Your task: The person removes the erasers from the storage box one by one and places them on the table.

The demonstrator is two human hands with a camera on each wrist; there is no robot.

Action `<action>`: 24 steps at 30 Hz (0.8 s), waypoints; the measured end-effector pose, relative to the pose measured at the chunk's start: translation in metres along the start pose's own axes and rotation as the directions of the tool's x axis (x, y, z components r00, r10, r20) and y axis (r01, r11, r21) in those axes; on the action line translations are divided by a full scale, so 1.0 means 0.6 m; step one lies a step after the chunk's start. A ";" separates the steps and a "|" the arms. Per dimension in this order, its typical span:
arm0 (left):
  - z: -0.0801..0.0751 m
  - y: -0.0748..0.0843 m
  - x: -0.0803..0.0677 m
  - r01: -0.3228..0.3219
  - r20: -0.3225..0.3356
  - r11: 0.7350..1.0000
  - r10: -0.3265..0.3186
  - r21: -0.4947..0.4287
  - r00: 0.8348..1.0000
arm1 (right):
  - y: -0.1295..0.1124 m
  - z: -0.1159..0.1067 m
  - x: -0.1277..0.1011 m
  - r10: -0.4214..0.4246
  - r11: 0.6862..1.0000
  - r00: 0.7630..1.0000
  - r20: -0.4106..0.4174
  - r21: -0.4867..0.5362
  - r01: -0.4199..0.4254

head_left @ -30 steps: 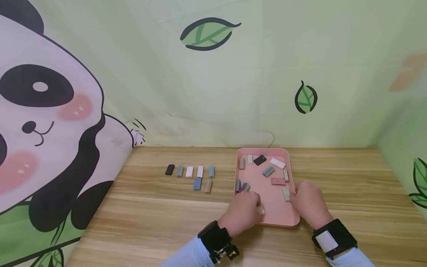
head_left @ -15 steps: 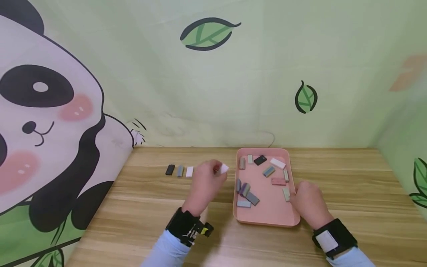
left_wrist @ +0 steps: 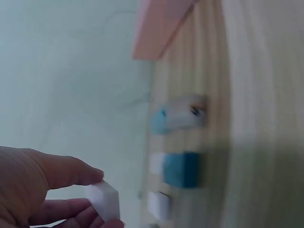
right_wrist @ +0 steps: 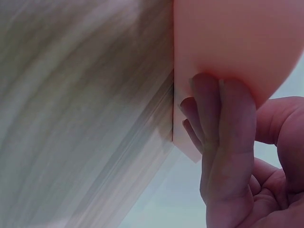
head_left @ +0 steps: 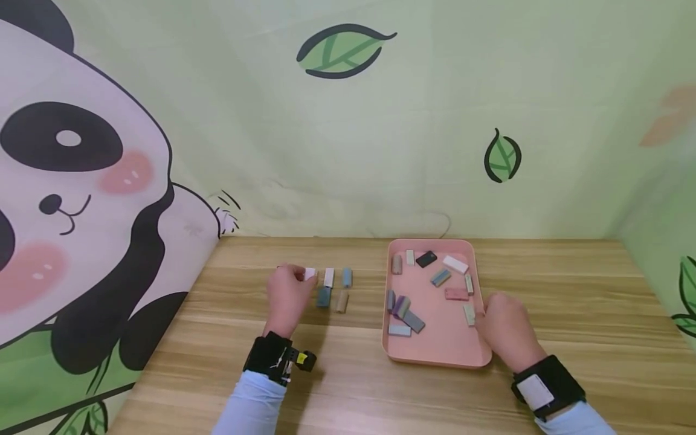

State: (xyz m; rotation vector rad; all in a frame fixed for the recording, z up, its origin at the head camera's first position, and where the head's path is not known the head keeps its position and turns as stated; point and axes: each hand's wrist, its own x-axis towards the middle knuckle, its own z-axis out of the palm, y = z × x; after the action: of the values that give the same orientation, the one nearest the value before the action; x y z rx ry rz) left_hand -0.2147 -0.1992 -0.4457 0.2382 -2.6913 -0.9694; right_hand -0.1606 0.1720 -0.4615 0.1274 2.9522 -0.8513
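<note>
White block (left_wrist: 105, 202) sits pinched between the thumb and fingertips of our left hand (head_left: 286, 294), just left of the row of blocks (head_left: 335, 278) on the wooden table (head_left: 348, 386). Our right hand (head_left: 502, 326) grips the pink tray's (head_left: 440, 356) right rim, fingers curled under its edge.

White block (left_wrist: 105, 201) and pink tray (head_left: 441, 353)
Small white rectangular block, pinched above the counter beside the block row; shallow pink rectangular tray, flat on the counter, its right rim gripped
</note>
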 end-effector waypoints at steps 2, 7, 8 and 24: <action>0.005 -0.012 0.001 0.037 0.007 0.999 -0.037 0.021 0.999 | -0.001 -0.001 0.000 0.002 1.000 1.000 -0.001 0.001 -0.002; 0.015 -0.031 0.002 0.081 0.021 0.992 -0.083 0.096 0.996 | -0.002 -0.001 -0.001 0.008 1.000 1.000 0.003 0.003 -0.008; 0.017 -0.034 0.002 0.079 0.021 0.990 -0.082 0.114 0.996 | -0.002 -0.001 -0.001 0.009 1.000 1.000 0.004 0.003 -0.009; 0.032 -0.047 -0.002 0.106 0.057 0.977 -0.118 0.187 0.991 | -0.001 -0.001 0.000 0.007 1.000 1.000 0.008 0.000 -0.007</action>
State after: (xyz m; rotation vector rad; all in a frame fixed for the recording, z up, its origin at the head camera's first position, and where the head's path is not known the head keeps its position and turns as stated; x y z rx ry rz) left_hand -0.2179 -0.2088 -0.4780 0.4050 -2.8588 -0.7708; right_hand -0.1608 0.1719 -0.4605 0.1337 2.9427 -0.8483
